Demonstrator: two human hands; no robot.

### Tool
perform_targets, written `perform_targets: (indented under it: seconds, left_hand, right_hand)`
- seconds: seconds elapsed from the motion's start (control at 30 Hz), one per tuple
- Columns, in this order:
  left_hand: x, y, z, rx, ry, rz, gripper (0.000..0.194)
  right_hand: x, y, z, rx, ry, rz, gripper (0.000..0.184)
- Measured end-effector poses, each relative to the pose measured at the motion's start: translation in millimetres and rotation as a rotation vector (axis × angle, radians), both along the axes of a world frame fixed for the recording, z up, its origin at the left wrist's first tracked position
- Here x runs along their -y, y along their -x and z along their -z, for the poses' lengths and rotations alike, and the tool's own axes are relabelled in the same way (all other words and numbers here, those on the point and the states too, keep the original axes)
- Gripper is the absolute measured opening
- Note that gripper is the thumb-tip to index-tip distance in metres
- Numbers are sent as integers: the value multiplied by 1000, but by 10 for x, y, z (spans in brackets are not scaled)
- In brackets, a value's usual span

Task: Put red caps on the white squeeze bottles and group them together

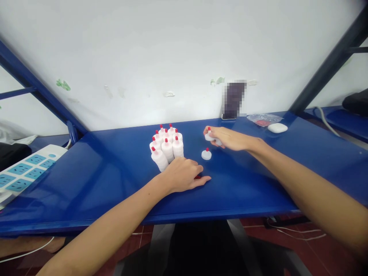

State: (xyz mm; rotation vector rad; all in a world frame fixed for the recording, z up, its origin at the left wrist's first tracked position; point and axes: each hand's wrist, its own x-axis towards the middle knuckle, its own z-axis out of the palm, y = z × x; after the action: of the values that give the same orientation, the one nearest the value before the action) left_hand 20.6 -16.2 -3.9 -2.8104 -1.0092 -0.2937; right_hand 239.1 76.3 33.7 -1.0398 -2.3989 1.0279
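My left hand rests low over the table in front of a cluster of white bottle-like pieces with red tips. Its thumb stretches out apart from the bent fingers. A small red thing shows in the gap under it, mostly hidden. My right hand is closed around a white, round, red-tipped piece; more white shows under the fingers. A similar short white piece with a red tip stands alone on the blue table between my hands.
A blurred dark phone leans on the wall. To its right lie a clear plastic bag with red contents and a white rounded case. At far left sits a white power strip. Blue metal posts flank the table.
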Motion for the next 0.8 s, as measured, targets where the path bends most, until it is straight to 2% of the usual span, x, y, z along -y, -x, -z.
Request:
perform_targets:
  seconds: [0.13, 0.27, 0.43, 0.63, 0.8]
  left_hand:
    - [4, 3, -14, -16, 22, 14, 51]
    - [8, 1, -18, -34, 26, 42, 51]
    - [8, -1, -21, -35, 31, 82, 49]
    - [12, 6, -27, -3, 10, 74, 48]
    - [6, 9, 8, 129, -93, 85, 50]
  right_hand:
    - [53, 3, -94, 5, 69, -24, 31]
    - [57, -24, -176, 36, 132, -113, 36]
    - [10, -66, -189, 109, 180, -191, 44]
    - [-19, -78, -116, 267, 143, -217, 54]
    - [-38, -120, -143, 231, 13, -166, 55]
